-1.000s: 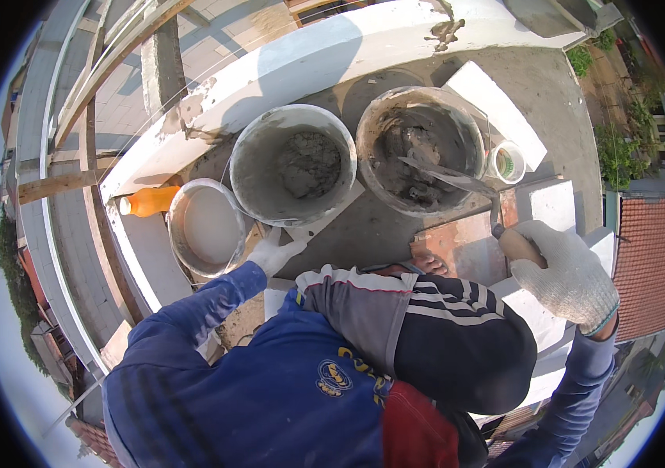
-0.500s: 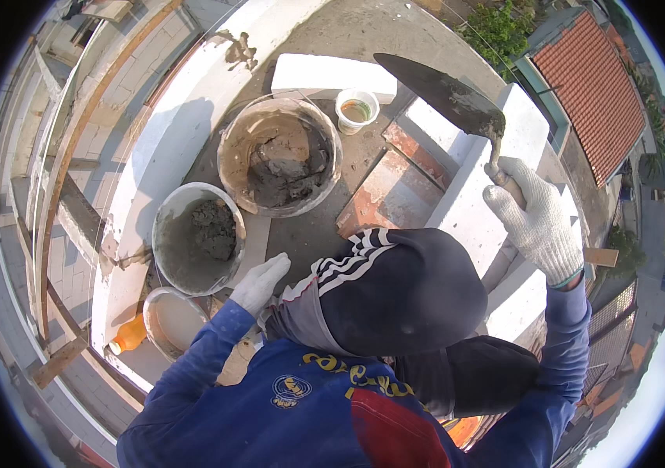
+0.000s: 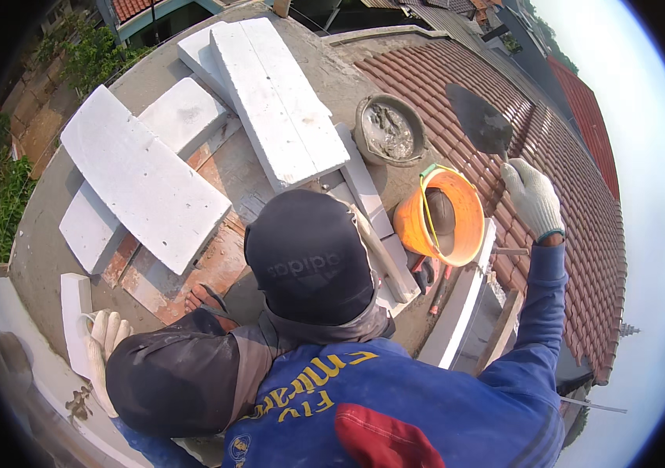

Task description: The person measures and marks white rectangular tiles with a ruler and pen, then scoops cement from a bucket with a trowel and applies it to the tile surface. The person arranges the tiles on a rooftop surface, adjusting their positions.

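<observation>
In a white knitted glove, my right hand (image 3: 534,199) grips the handle of a pointed trowel (image 3: 479,118). It is raised on the right, and the dark blade points up and to the left over the red roof tiles. My left hand (image 3: 104,347), also gloved, is low on the left beside my bent knee (image 3: 172,370). Its fingers are loosely bent, with nothing seen in them, close to a narrow white block (image 3: 76,320). An orange bucket (image 3: 469,209) with a yellow handle is nearest to the trowel hand. A dark grey item inside it cannot be made out.
Large white blocks (image 3: 274,97) lie stacked ahead, with another white slab (image 3: 141,175) to their left. A grey basin (image 3: 418,148) of wet mortar stands behind the bucket. Red-handled tools (image 3: 439,290) lie below it. The tiled roof (image 3: 574,234) slopes away on the right.
My view has swung right, so the mortar buckets are out of sight and the orange bucket shows. The trowel stays raised in my right hand. My left hand now appears beside my knee.
</observation>
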The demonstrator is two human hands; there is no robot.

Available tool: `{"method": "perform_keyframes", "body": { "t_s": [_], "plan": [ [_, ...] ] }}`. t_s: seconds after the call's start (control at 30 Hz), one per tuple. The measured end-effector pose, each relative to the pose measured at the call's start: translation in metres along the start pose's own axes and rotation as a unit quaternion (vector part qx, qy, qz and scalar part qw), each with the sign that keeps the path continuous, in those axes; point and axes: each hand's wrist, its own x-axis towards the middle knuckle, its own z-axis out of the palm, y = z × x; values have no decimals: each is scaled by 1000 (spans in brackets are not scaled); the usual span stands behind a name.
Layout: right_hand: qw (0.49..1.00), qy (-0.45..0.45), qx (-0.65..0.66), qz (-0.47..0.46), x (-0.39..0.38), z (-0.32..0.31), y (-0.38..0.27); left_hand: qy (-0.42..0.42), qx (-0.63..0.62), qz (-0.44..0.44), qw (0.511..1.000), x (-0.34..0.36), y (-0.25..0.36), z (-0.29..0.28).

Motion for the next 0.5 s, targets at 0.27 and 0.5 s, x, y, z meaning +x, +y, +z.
{"method": "perform_keyframes", "body": {
  "t_s": [0.27, 0.5],
  "plan": [
    [995, -58, -60, 63, 30, 140, 24, -240, 278, 102, 924, 128, 103, 89],
    [972, -139, -187, 18, 172, 251, 32, -229, 462, 113, 849, 148, 117, 201]
  ]
}}
